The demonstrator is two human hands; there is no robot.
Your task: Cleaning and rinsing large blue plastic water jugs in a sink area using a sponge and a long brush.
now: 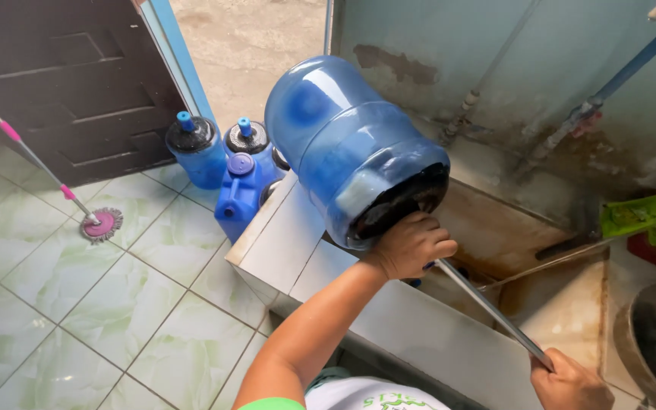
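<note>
- Lying tilted on the tiled ledge, a big blue water jug is gripped at its mouth by the left hand.
- A metal rod is clasped by the right hand.
- Beyond the left hand, three smaller blue jugs and a mop are seen on the floor.

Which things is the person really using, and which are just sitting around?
In use:
- big blue plastic water jug, tipped on its side, left hand at its mouth
- long metal rod, right hand gripping it

Just lying about:
- pink-headed mop on the tiled floor
- smaller blue bottles by the doorway
- green cloth at the right
</note>
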